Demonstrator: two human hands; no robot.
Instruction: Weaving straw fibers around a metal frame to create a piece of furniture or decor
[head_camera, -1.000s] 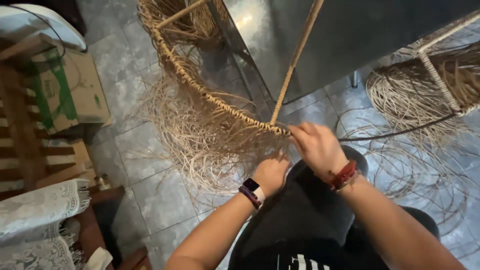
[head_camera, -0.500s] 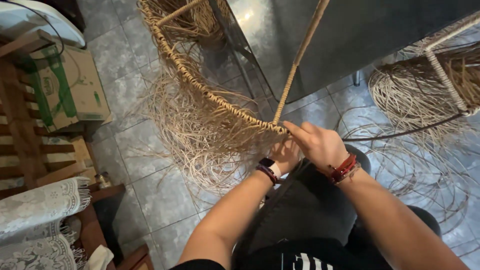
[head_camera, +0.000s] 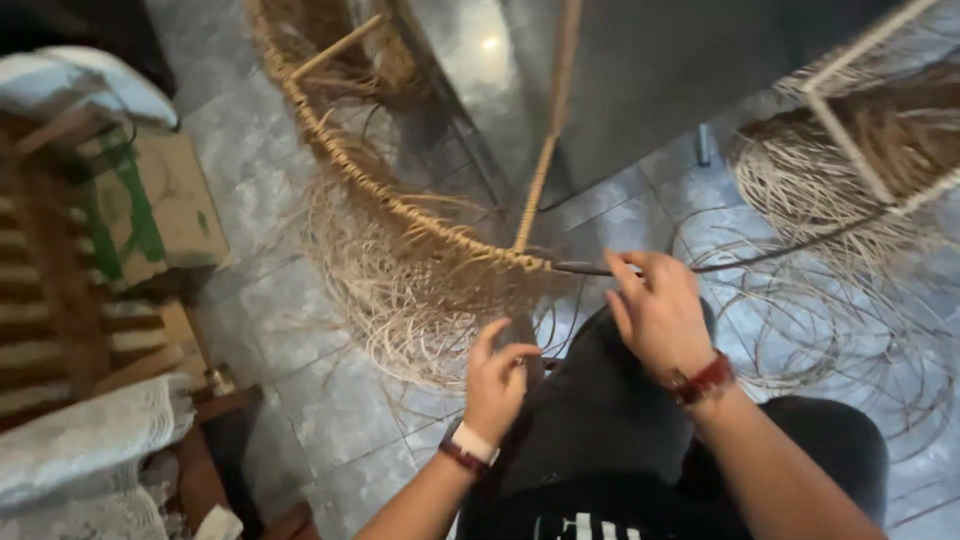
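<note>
A curved frame rim wrapped in tan rattan (head_camera: 400, 205) arcs from the top left down to the middle, with loose rattan strands (head_camera: 400, 310) hanging under it. A wrapped upright rod (head_camera: 545, 150) meets the rim. My right hand (head_camera: 655, 310), with a red wristband, has its fingertips on the bare dark part of the rim just right of that joint. My left hand (head_camera: 495, 385), wearing a watch, is lower, below the rim, with thumb and fingers pinched on a thin strand.
A cardboard box with green print (head_camera: 150, 205) sits at the left beside wooden slats (head_camera: 60, 330). White lace cloth (head_camera: 80, 450) lies at the lower left. Coils of rattan (head_camera: 800, 330) cover the tiled floor at the right, under another white-framed woven piece (head_camera: 870, 130).
My left hand has dropped down and away from the rim, drawing a strand with it. My right hand stays at the rim by the joint. The view has shifted slightly.
</note>
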